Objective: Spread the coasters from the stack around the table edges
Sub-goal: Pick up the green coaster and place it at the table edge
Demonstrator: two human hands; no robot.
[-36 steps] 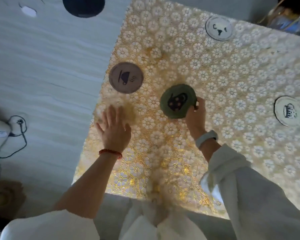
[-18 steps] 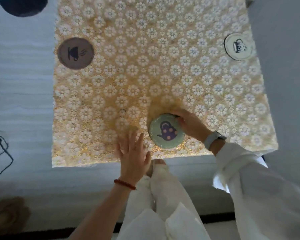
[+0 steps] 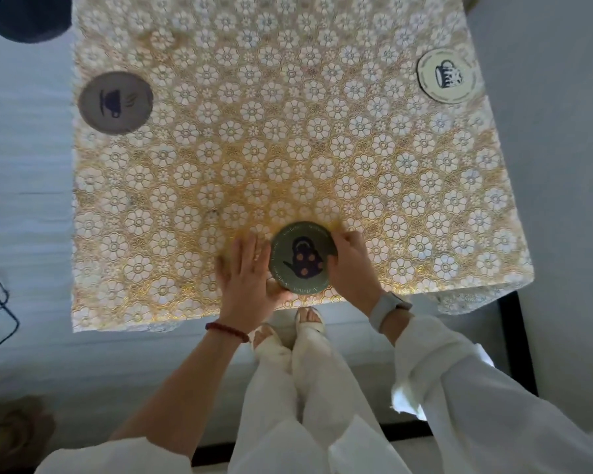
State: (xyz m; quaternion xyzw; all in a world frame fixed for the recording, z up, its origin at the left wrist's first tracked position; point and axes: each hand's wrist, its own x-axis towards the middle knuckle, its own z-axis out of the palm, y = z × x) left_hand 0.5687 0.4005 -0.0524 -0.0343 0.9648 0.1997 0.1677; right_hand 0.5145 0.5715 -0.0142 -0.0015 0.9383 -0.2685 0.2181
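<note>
Placing step at near edge: right hand (image 3: 351,265) grips green teapot coaster (image 3: 300,258), left hand (image 3: 249,278) flat, fingers spread, steadying its rim; next, let go.

Left hand (image 3: 245,275): flat, palm down, fingers stretched forward and slightly spread; its thumb side meets the left rim of the green coaster (image 3: 302,258).
Left wrist: bare forearm reaching in from the lower left, a red beaded bracelet (image 3: 226,331) round it.
Right hand (image 3: 351,265): curled over, fingers wrapped on the right rim of the green coaster, thumb at the near edge; it appears to pinch the rim, though the fingertips are partly hidden.
Right wrist: bent inward, a pale watch (image 3: 387,306) strapped on, with a loose white sleeve (image 3: 459,371) behind it.
Legs: white trousers, sandalled feet (image 3: 308,319) close together just under the table's near edge.
</note>
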